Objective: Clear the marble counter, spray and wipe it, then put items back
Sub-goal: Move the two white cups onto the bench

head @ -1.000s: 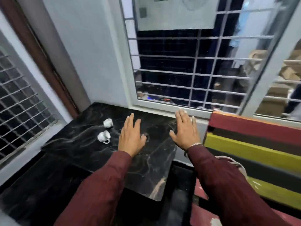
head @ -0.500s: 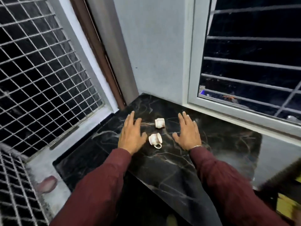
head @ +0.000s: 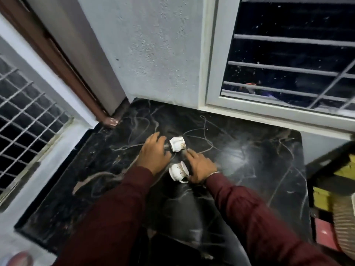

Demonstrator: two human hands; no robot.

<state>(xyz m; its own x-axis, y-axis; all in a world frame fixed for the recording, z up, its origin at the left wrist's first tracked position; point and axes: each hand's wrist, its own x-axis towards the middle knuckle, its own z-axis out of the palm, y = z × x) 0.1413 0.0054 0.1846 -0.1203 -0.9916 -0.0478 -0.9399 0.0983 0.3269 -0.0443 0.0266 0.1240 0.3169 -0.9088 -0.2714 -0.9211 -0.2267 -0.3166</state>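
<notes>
Two small white cups with brownish pattern, far cup (head: 177, 144) and near cup (head: 178, 171), both tipped over mid-bench (head: 259, 160). Left hand (head: 153, 155) at far cup, right hand (head: 200, 167) at near cup; grip unclear, motion blur.

1. Left hand (head: 153, 156) lies palm down, fingers reaching toward 1 o'clock, lightly bent; whether they hold anything is unclear.
2. Right hand (head: 199, 167) lies palm down, fingers pointing toward 10 o'clock.
3. Both forearms wear maroon sleeves (head: 249, 214), converging from 6 o'clock.
</notes>
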